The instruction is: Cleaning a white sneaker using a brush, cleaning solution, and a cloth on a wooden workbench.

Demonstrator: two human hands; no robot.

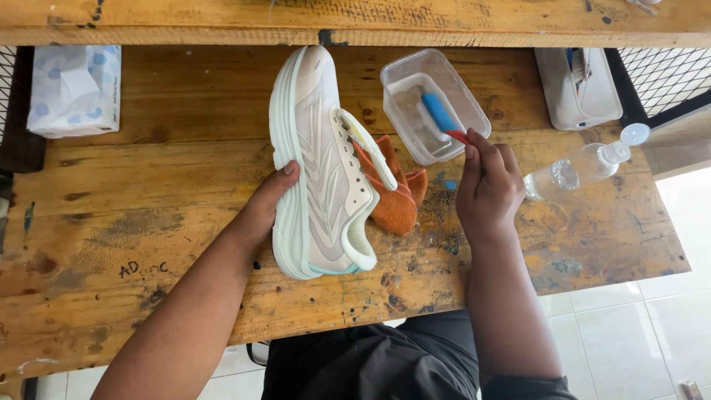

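White shoe (318, 163) is lying on its side on the table, toe pointing away. Blue brush (440, 113) is resting in the clear tub (466, 96).

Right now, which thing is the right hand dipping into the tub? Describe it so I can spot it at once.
On the worn wooden table, beyond the white running shoe that the left hand steadies, sits a clear rectangular plastic tub. The right hand holds a blue-headed brush with a red handle slanting into it, the only blue-and-red thing there.
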